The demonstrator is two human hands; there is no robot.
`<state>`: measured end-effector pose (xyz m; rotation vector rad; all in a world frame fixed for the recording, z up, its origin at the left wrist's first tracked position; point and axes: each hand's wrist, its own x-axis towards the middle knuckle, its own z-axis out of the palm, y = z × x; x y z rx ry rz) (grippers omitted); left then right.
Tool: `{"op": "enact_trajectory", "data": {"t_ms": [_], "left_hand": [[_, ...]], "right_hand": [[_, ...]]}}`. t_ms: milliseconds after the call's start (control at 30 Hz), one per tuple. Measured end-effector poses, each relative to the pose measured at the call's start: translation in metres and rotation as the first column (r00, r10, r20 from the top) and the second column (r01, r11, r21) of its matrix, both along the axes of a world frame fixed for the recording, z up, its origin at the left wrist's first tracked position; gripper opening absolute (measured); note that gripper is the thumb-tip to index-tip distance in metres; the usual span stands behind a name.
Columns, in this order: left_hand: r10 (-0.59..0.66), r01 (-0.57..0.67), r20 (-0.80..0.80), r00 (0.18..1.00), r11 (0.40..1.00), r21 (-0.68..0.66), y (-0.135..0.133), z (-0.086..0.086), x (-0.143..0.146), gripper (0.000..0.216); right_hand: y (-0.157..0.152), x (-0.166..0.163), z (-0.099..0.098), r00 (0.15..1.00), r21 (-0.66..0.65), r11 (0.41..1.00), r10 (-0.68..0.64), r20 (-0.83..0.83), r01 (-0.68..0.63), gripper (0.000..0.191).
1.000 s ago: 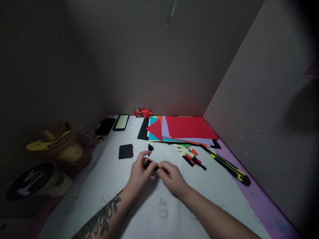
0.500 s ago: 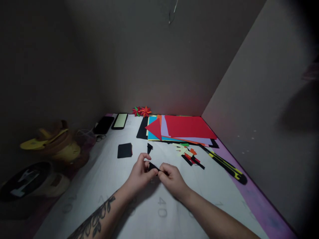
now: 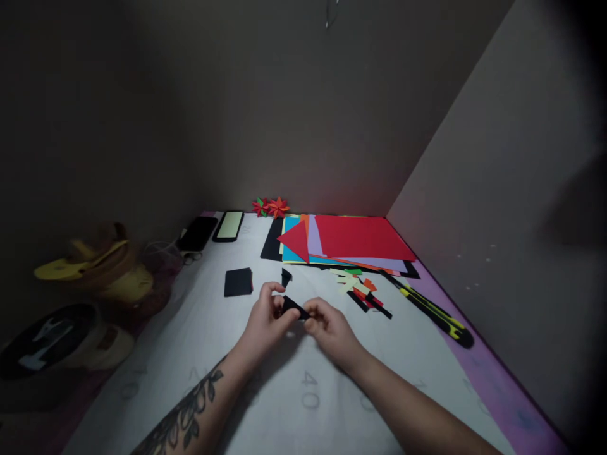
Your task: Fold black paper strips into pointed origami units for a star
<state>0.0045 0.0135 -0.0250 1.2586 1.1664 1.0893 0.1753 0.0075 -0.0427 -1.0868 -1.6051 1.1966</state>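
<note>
A small folded piece of black paper (image 3: 294, 308) is pinched between both my hands just above the white mat (image 3: 294, 392). My left hand (image 3: 266, 322) grips its left end with thumb and fingers closed. My right hand (image 3: 332, 330) pinches its right end. A small folded black scrap (image 3: 285, 277) lies just beyond my fingers. A stack of black paper squares (image 3: 238, 282) rests to the left of it.
Sheets of coloured paper (image 3: 351, 243) with red on top lie at the back. Cut paper strips (image 3: 361, 291) and a yellow-black utility knife (image 3: 434, 311) lie right. Two phones (image 3: 213, 229) and paper stars (image 3: 271, 206) sit at the back left. A yellow cap (image 3: 90, 265) lies off the mat.
My hands have shifted slightly and turned the black piece, which now shows as a longer slanted strip between my fingers. The view has tilted a little.
</note>
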Motion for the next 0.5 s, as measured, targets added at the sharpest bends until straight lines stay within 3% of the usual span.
{"op": "enact_trajectory", "data": {"t_ms": [133, 367, 433, 500], "left_hand": [[-0.04, 0.041, -0.042, 0.998, 0.999, 0.024, -0.003, -0.001, 0.002, 0.036], [-0.016, 0.018, -0.051, 0.999, 0.999, 0.047, 0.003, -0.003, -0.013, 0.033], [-0.002, 0.002, -0.012, 1.0, 0.999, 0.043, 0.006, -0.005, -0.015, 0.031], [0.006, -0.006, 0.028, 1.0, 1.0, 0.02, 0.007, -0.006, -0.015, 0.029]], "right_hand": [[-0.005, -0.008, 0.0, 0.99, -0.036, 0.999, -0.004, 0.141, 0.009, 0.027], [-0.005, -0.002, 0.0, 0.996, -0.157, 0.987, -0.016, 0.093, 0.03, 0.025], [-0.003, 0.003, 0.0, 0.99, -0.073, 0.997, -0.016, 0.139, 0.026, 0.024], [-0.002, 0.007, -0.002, 0.98, 0.109, 0.994, -0.04, 0.195, 0.019, 0.019]]}}
